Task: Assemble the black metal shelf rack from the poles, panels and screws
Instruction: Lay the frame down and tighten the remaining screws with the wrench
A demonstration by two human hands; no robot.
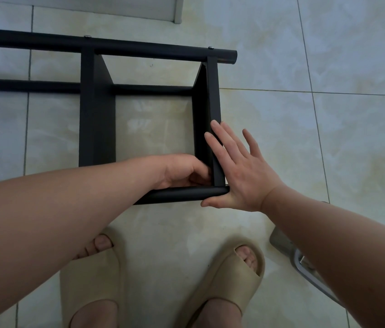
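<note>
Head view. No brand, label or legible writing is showing on any part. The partly assembled black metal shelf rack [96, 110] is lying on its side on the pale glossy tiled floor [305, 67], its long axis running left to right. The far round black pole [115, 47], carrying two small silver screw heads [88, 36], is ending at right with an open tip; the near round black pole [186, 194] is lying parallel to it. Two flat black panels are standing on edge between them, the right-hand black panel [214, 95] pointing toward the viewer. The left hand [182, 170] is curling its fingers closed around that panel's near end, beside the near pole. The right hand [239, 171] is lying flat, fingers spread open, against the panel's outer face, palm touching the near pole's tip. Two beige foam slippers [229, 278] are standing below.
</note>
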